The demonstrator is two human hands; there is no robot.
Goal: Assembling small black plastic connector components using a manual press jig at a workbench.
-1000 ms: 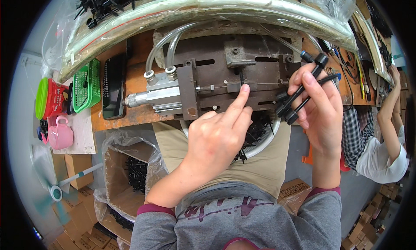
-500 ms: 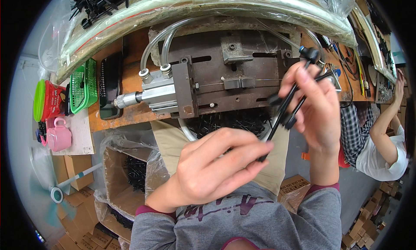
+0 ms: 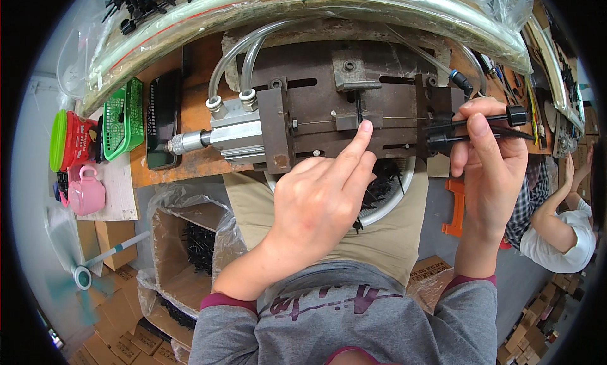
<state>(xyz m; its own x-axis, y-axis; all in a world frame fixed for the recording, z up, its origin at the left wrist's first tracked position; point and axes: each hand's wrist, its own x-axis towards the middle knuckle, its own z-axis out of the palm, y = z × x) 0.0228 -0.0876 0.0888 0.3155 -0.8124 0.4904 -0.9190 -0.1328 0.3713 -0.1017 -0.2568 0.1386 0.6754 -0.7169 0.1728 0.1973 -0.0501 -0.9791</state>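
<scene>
My left hand (image 3: pixel 319 197) reaches over the metal fixture (image 3: pixel 379 148), index finger stretched out, the other fingers partly bent. Its fingertip touches a thin black plastic stem (image 3: pixel 359 109), which lies across the small metal block (image 3: pixel 374 121) at the fixture's middle. Nothing shows gripped in that hand. At the fixture's right end, my right hand (image 3: pixel 492 159) is closed around black plastic rods with round caps (image 3: pixel 517 116). Their ends point left and right out of the fingers. How many rods it holds is partly hidden.
An air cylinder (image 3: pixel 237 140) with clear hoses sits at the fixture's left. Below lies a round container (image 3: pixel 404 194) of black parts. A plastic-lined carton (image 3: pixel 167 251), green basket (image 3: pixel 124 121) and pink cup (image 3: pixel 86 194) are left. Another person (image 3: pixel 559 232) sits at right.
My left hand has moved up from the rods to the fixture's middle, where a black stem now lies under its fingertip. My right hand has shifted right and down with the remaining rods.
</scene>
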